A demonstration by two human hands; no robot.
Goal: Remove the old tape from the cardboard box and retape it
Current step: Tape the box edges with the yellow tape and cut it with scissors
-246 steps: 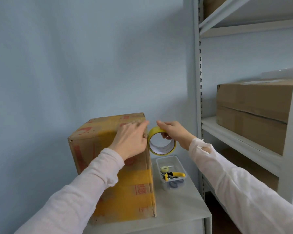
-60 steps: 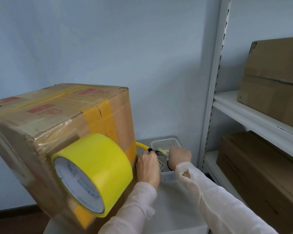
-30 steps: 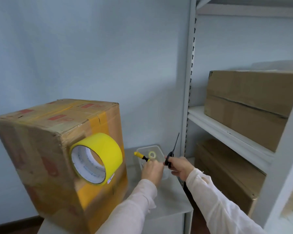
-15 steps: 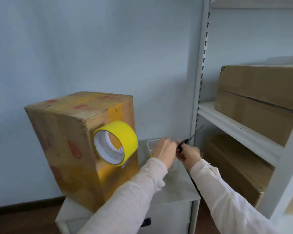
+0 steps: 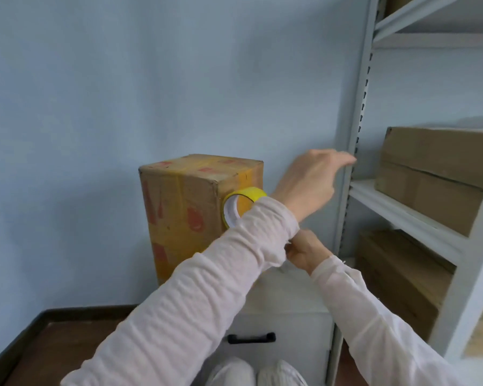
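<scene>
While aloft, left hand (image 5: 307, 185) outstretched

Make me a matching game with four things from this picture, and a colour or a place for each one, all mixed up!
Things:
1. tape roll
2. left hand
3. drawer handle
4. cardboard box

Matches:
A. black
B. standing on the white cabinet
C. bright yellow
D. raised in the air, fingers straight

Right pairs: 1-C, 2-D, 3-A, 4-B.
</scene>
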